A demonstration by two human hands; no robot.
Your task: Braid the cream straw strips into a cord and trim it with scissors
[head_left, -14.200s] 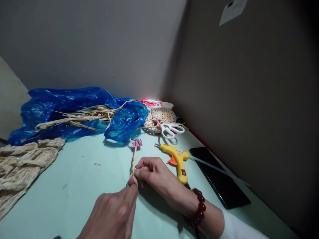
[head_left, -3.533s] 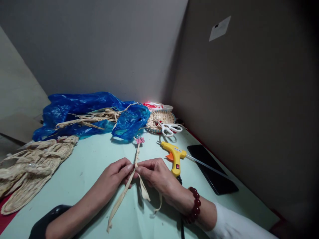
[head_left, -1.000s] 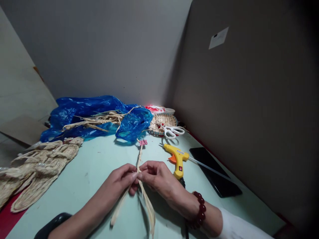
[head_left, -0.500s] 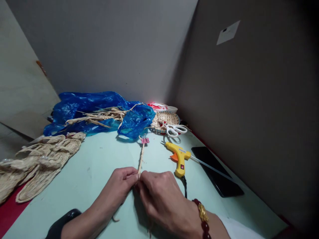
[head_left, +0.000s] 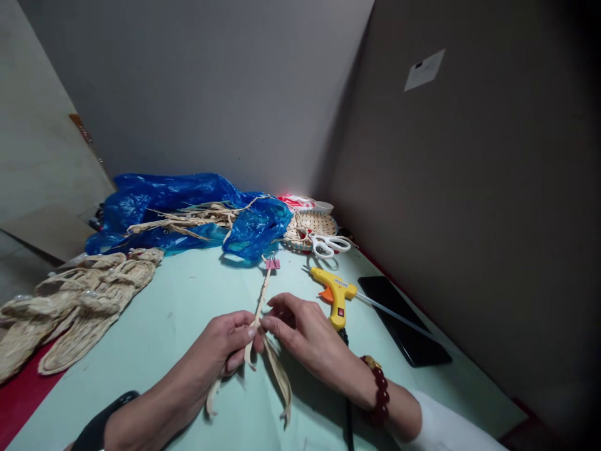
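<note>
A thin braid [head_left: 263, 294] of pale dried straw runs toward me from a pink binder clip [head_left: 272, 264] on the table. My left hand [head_left: 232, 341] is closed on the braid's near end, with the thumb on top. Loose flat strands hang below: one wide strand [head_left: 280, 379] on the right, shorter ones under the left fingers. On the braid's right side is my right hand [head_left: 305, 329], thumb and forefinger apart, the thumb tip touching the braid. Its other fingers are partly hidden.
A yellow glue gun [head_left: 335, 291] lies right of the braid, beside a black phone-like slab [head_left: 408, 322]. White-handled scissors [head_left: 328, 244] rest by a woven basket [head_left: 305, 222]. Behind is a blue plastic bag [head_left: 178, 188] with straw [head_left: 197, 217]. Woven straw sandals [head_left: 98, 313] lie left.
My right hand has opened from a pinch, with the forefinger lifted and the wrist turned. The loose strands now show below the hands. My left hand still grips the braid.
</note>
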